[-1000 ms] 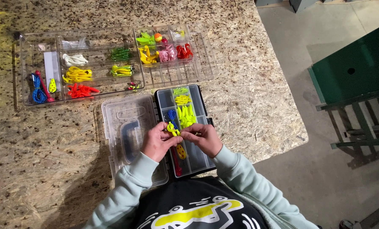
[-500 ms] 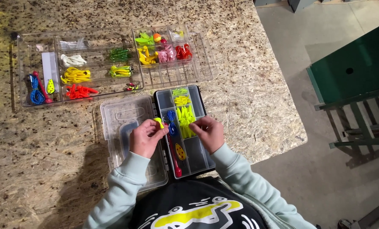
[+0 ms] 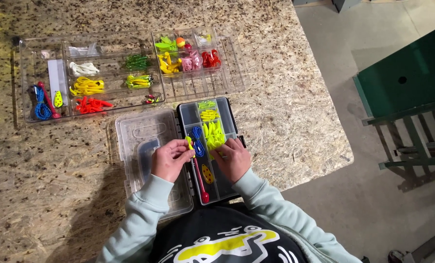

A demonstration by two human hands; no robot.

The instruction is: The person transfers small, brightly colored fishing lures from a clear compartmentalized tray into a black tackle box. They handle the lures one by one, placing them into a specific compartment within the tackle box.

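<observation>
Small dark tackle box [image 3: 229,114] lies open directly under both hands, its clear lid [image 3: 147,151] folded out beneath the left hand. Its compartments hold yellow-green soft lures [image 3: 213,134], a blue coil [image 3: 197,141], a long red-tipped float [image 3: 200,182] and a small yellow spoon lure [image 3: 207,174]. Left hand [image 3: 170,159]: fingers together, pinched on a single yellow-green lure [image 3: 190,144] held over the box's left edge. Right hand [image 3: 234,158]: fingers curled down into the lure compartment, touching the lures there; whether they grip one cannot be told. Beyond the fingers, well apart, a large clear tray [image 3: 37,73] holds white, yellow, red and green lures in separate rows, plus a blue coil at its far left. Beside it, a second clear tray [image 3: 229,73] holds green, yellow, pink and red lures. All rest on a chipboard surface [image 3: 300,122]. To the right of the right hand, off the surface, stands a green metal frame [image 3: 407,92] on the floor.
</observation>
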